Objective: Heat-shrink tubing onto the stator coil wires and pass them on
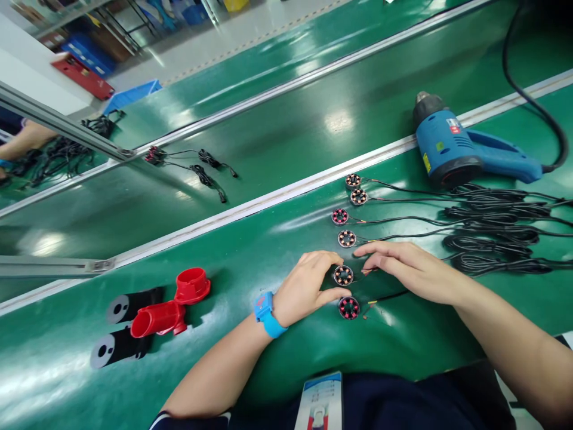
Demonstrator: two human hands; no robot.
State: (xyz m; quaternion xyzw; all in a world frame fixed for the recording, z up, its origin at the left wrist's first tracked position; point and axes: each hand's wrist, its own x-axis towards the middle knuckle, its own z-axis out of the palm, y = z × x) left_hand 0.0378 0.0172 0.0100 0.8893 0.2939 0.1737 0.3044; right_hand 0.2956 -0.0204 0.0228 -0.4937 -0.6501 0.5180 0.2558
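Several small round coil rings with black wires lie in a row on the green bench. My left hand (308, 285), with a blue wristband, pinches one coil ring (343, 275) between thumb and fingers. My right hand (403, 267) rests just to its right, fingers together on the wire end of that ring. Another ring (348, 307) lies just below, and others (347, 239) lie above.
A blue heat gun (452, 149) lies at the back right with its black cord. Bundled black wires (496, 230) spread to the right. Red caps (192, 285) and black cylinders (129, 304) lie at the left. A conveyor belt (268, 137) runs behind. Another person's arm (27, 140) shows far left.
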